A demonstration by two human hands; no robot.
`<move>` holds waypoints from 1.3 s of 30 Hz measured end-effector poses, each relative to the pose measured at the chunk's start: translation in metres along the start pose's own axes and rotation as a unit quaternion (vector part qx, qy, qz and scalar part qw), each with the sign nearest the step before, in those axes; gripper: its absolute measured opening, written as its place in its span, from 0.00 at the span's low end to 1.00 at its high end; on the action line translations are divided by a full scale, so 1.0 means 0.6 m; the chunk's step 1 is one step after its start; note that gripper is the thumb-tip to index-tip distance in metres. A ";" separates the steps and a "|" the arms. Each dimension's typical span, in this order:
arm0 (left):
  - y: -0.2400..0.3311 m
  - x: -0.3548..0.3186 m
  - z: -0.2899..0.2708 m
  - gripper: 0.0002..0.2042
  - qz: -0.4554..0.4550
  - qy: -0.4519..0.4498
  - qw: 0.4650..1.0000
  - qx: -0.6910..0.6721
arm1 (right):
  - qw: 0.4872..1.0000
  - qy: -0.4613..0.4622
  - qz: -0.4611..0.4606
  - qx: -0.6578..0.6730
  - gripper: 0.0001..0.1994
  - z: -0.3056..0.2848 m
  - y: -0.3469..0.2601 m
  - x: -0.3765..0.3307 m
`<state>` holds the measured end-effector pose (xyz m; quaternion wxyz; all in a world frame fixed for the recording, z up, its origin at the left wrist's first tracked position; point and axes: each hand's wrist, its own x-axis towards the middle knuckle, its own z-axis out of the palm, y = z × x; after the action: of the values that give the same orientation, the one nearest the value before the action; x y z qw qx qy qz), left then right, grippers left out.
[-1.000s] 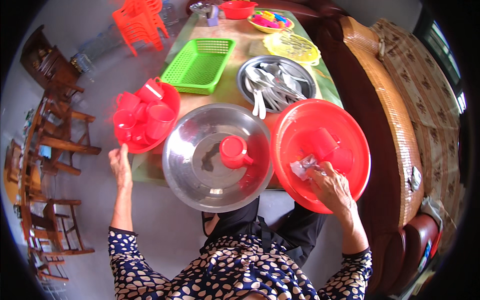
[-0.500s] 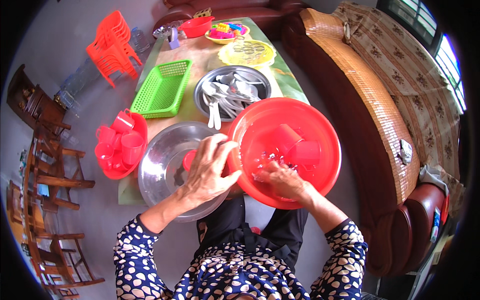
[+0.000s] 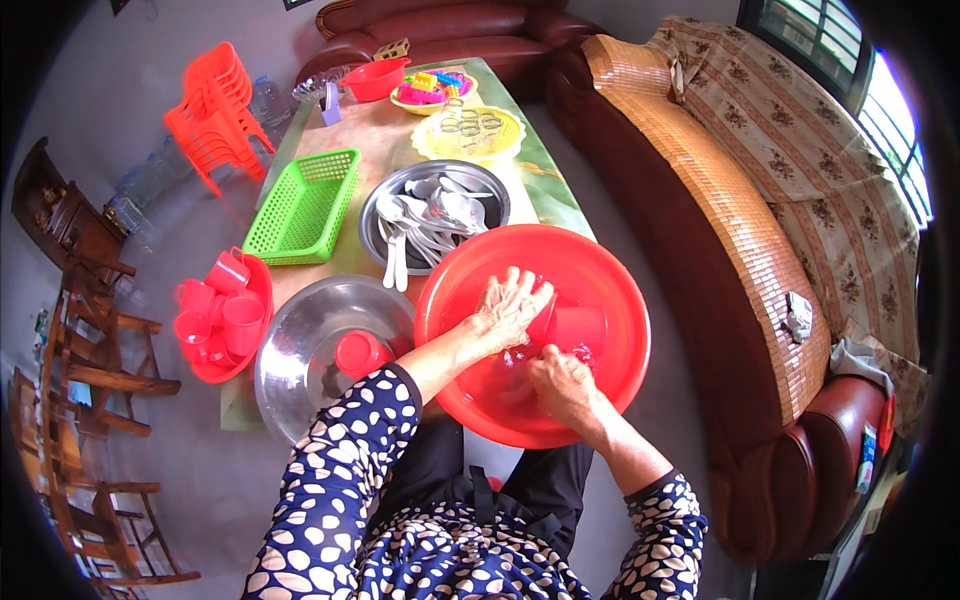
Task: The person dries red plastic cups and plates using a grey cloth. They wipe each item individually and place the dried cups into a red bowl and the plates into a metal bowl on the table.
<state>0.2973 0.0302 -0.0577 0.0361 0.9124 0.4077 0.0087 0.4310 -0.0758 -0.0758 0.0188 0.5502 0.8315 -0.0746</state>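
Note:
A large red basin (image 3: 625,370) holding water stands at the table's near right. Inside it lie red cups, one (image 3: 578,326) in plain sight and another partly covered by my left hand (image 3: 510,308). That hand reaches over the basin with its fingers stretched out, at the cups. Lower in the basin, at the water, my right hand (image 3: 565,385) has its fingers curled in; what they hold, if anything, is hidden. Left of the basin, a steel bowl (image 3: 285,345) has a single red cup (image 3: 362,353) in it, just beside my left forearm.
Behind the basin stands a steel bowl (image 3: 372,235) of white spoons. A green basket (image 3: 300,205) and a red tray (image 3: 262,285) with several red cups are to the left. Farther back are yellow baskets (image 3: 470,135). A sofa (image 3: 650,230) runs along the right.
My left hand has moved right, from above the steel bowl into the red basin. My right hand's fingers now look more curled. The view has shifted slightly.

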 end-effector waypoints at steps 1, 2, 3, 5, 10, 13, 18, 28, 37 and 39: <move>0.004 -0.010 -0.031 0.44 -0.058 -0.043 0.997 -0.040 | 1.000 0.011 0.002 0.026 0.07 -0.004 0.012 0.003; 0.002 -0.019 -0.046 0.45 -0.116 -0.085 0.986 -0.080 | 0.997 0.051 0.026 0.044 0.06 -0.008 0.011 0.006; -0.012 -0.027 -0.027 0.49 -0.147 -0.073 0.980 -0.110 | 0.993 0.091 0.050 0.062 0.06 -0.009 0.006 0.008; -0.030 -0.038 -0.013 0.54 -0.239 -0.092 0.917 -0.305 | 0.995 0.102 0.012 0.001 0.08 0.002 0.000 0.012; -0.003 -0.070 -0.023 0.14 -0.299 -0.055 0.660 -0.687 | 0.972 0.006 0.018 0.233 0.10 -0.039 0.027 0.019; 0.013 -0.097 -0.026 0.20 -0.281 -0.045 0.481 -0.829 | 0.846 0.245 0.064 0.468 0.16 -0.090 -0.014 -0.004; 0.029 -0.109 0.021 0.32 -0.189 -0.037 0.418 -0.888 | 0.841 0.380 -0.040 0.383 0.18 -0.100 -0.088 0.015; 0.030 -0.122 0.004 0.29 -0.219 -0.027 0.336 -0.916 | 0.709 0.263 0.131 0.641 0.10 -0.107 -0.055 0.066; 0.034 -0.109 0.025 0.31 -0.169 0.041 0.324 -0.930 | 0.797 0.356 0.006 0.488 0.12 -0.065 -0.105 -0.010; 0.045 -0.133 -0.027 0.31 -0.237 0.051 0.408 -0.881 | 0.776 0.322 0.079 0.536 0.09 -0.097 -0.096 -0.001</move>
<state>0.2637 -0.0462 -0.0387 0.7994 0.2431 0.3763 0.4003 0.3813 -0.0898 -0.0125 -0.5420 0.5267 0.5683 -0.3254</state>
